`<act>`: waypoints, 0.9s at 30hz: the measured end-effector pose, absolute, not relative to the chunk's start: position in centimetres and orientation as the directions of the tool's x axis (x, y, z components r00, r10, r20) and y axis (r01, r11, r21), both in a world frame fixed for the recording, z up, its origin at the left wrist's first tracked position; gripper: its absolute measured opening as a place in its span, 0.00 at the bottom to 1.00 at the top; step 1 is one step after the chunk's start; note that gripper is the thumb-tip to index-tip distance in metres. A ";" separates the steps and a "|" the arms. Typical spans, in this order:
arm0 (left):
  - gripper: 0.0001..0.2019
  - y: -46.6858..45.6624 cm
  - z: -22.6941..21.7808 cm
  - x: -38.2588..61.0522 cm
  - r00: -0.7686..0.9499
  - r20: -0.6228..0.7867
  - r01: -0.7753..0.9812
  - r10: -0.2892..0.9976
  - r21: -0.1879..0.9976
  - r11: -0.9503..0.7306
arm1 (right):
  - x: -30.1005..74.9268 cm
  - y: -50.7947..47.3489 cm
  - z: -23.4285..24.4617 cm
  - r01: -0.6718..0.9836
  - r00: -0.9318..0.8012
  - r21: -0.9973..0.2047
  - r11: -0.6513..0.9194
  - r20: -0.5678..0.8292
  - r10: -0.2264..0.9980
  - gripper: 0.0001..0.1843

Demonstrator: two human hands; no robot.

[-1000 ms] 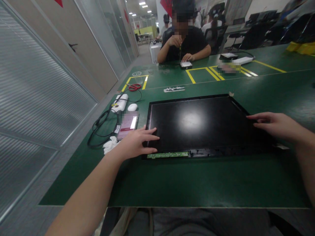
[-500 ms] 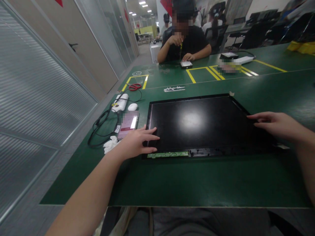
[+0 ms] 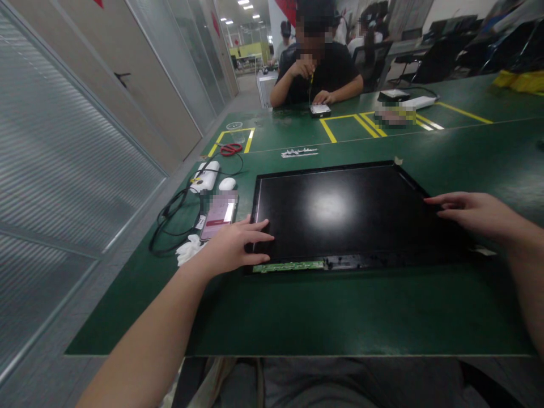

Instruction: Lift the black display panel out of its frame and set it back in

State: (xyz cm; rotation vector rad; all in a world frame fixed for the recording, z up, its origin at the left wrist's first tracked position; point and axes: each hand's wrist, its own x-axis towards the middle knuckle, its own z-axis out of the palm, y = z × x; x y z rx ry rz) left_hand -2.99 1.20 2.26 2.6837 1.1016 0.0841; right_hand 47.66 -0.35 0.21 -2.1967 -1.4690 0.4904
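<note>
On the green table point(image 3: 340, 317) lies a black panel point(image 3: 357, 226); the left hand point(image 3: 235, 245) rests splayed across its left edge, while the right hand point(image 3: 478, 215) touches its right edge (whether gripping, I cannot tell).

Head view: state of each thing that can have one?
Black screen panel: dark, lying flat
Circuit board: exposed
Left hand: fingers spread, on the panel
Right hand: fingers bent, at panel's edge
Phone: screen lit
Cable: loosely coiled
White wad: crumpled
Scissors: lying down, blades unclear
Clear cup: upright
Ceiling lights: on
</note>
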 end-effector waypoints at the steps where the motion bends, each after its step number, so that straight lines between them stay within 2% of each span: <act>1: 0.23 1.2 2.3 -3.0 0.712 -0.038 0.688 0.701 0.241 -0.685 | 47.8 -0.3 0.1 0.770 0.364 -0.548 -0.327 -0.043 0.930 0.21; 10: 0.22 1.1 2.3 -2.9 0.691 -0.046 0.710 0.721 0.226 -0.667 | 48.2 -0.2 -0.2 0.803 0.321 -0.526 -0.281 -0.015 0.947 0.20; 21: 0.22 0.9 2.6 -2.8 0.685 -0.037 0.715 0.728 0.231 -0.660 | 47.2 -0.2 0.2 0.778 0.396 -0.519 -0.354 -0.033 0.918 0.20; 25: 0.29 0.8 2.5 -2.9 0.657 -0.014 0.732 0.754 0.253 -0.633 | 47.1 -0.2 0.3 0.786 0.404 -0.499 -0.365 -0.032 0.914 0.19; 27: 0.30 0.7 2.3 -2.8 0.614 0.012 0.760 0.789 0.262 -0.595 | 47.1 -0.3 0.3 0.797 0.403 -0.484 -0.362 -0.021 0.915 0.19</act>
